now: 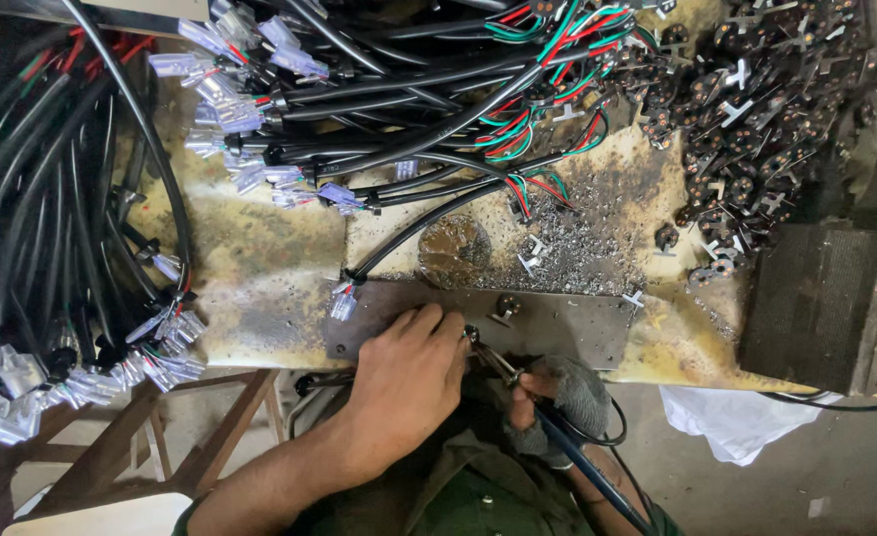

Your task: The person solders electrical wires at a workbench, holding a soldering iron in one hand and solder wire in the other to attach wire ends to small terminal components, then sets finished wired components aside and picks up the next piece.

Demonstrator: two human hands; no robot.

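- The left hand (406,372) lies knuckles-up on the near edge of a dark steel plate (567,323), fingers curled down and pinching something small at the fingertips; what it pinches is hidden under the hand.
- The right hand (548,402), wearing a grey fingerless wrap, is clenched around a soldering iron (518,382) with a blue handle; the tip points up-left and meets the left fingertips at the plate's edge.
- One thin black cord loops from the iron's handle just right of the right hand.
- One small round metal part (507,306) sits on the plate just above the iron's tip, apart from both hands.
- One black cable (414,230) runs diagonally down to the plate's upper left corner, ending in a clear plastic connector (343,302) with a red wire.
- One round scorched patch (453,250) marks the yellowed benchtop (260,288) above the plate, with grey metal shavings scattered to its right.
- Bundles of black cables with clear connectors lie at the top and left; too many to count.
- A heap of small dark terminal parts (756,109) fills the top right corner, beyond counting.
- One dark rectangular block (825,308) stands at the bench's right end.
- One white plastic bag (731,422) lies on the floor below that block.
- No label or sign can be made out.
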